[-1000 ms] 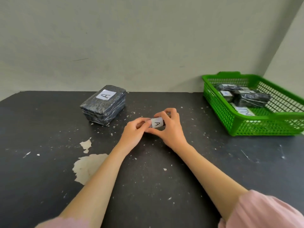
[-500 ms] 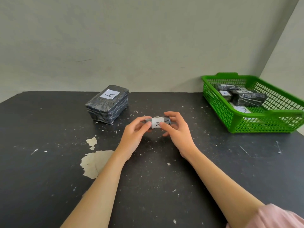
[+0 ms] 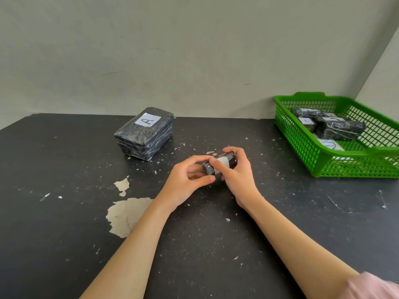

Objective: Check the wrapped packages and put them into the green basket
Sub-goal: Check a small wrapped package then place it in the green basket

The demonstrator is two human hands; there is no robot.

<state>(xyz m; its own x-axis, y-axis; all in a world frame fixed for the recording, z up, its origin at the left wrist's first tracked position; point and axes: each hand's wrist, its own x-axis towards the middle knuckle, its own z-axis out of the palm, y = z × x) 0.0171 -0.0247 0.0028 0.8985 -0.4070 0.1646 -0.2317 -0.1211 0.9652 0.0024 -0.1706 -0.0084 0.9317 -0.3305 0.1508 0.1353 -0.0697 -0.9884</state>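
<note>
A small package point(image 3: 220, 165) wrapped in dark film sits between both hands, held just above the black table point(image 3: 64, 223), well to the left of the green basket point(image 3: 299, 137) and nearer the person than it. The left hand point(image 3: 183, 183) pinches the package's left end with curled fingers and thumb. The right hand point(image 3: 240, 176) curls round the right end, with its fingers over the far side and its thumb across the front. A white label point(image 3: 223, 162) wraps round the middle of this package, but it is turned so that no writing can be read. A large package point(image 3: 143, 137) in the same dark film lies flat on the table, farther left of the basket. On its top is a white sticker point(image 3: 148, 121) with a handwritten "A". The basket stands at the table's right end, against the wall. Inside it several wrapped packages point(image 3: 340, 129) lie piled together. One bears a white tag point(image 3: 306, 121) with a small blue mark that I cannot read. A paper slip point(image 3: 331, 145) with blue writing, also unreadable, lies on the basket floor in front of them. A pale patch of peeled paint point(image 3: 127, 213) shows on the table, far left of the basket. A pink sleeve point(image 3: 376, 288) covers the right upper arm.
</note>
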